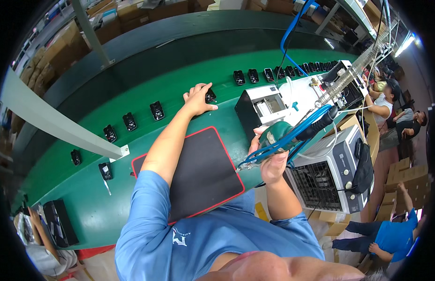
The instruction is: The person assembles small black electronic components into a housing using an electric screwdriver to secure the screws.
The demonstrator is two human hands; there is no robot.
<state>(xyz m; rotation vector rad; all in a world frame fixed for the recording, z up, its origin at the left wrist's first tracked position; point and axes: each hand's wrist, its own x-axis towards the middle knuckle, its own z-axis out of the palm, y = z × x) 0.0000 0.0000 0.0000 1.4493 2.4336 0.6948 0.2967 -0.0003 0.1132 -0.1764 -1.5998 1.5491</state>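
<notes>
Left hand (197, 99) touches a small glossy black part (210, 97) on green belt (133, 196)

We cannot see most of the small black part (210, 97) under the left hand (198, 98) (fingers cover it), and its make-up is too small to tell.

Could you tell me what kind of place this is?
Most likely a factory assembly line. Small black parts sit in a spaced row on a long green conveyor belt. The left hand reaches one part on the belt, the right hand holds a green power tool, and other workers sit further along.
</notes>
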